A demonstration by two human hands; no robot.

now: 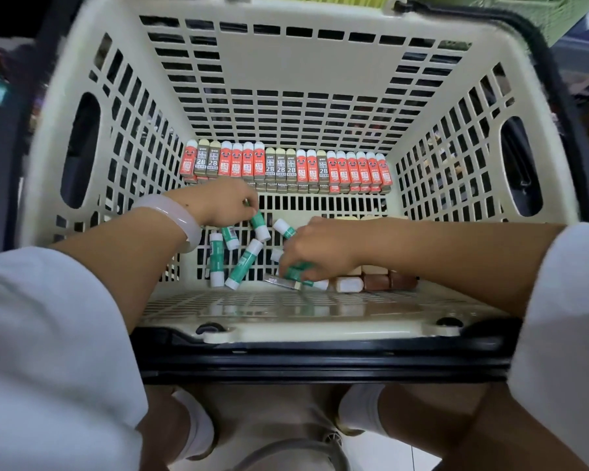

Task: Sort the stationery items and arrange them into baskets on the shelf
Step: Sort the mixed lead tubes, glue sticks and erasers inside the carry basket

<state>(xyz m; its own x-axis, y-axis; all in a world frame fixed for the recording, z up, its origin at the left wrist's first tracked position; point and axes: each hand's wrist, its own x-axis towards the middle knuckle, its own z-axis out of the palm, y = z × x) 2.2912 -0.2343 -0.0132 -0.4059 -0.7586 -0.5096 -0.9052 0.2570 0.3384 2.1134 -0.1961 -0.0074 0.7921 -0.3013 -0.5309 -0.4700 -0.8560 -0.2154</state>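
Note:
Both my hands are down inside a cream slotted basket (82,96). My left hand (221,203) pinches the end of a green-and-white glue stick (261,227). My right hand (315,249) grips another green glue stick (295,271) near the front wall. Several loose glue sticks (244,265) lie scattered on the basket floor between my hands. A neat row of red and grey eraser boxes (286,164) stands against the far wall, with a second layer below it. More erasers (371,282) lie by the front wall, partly hidden under my right forearm.
The basket has a black handle (320,355) folded along its near rim. A pale bangle (181,215) circles my left wrist. Green baskets (537,15) show at the top right. My knees and white socks (361,409) are below the basket.

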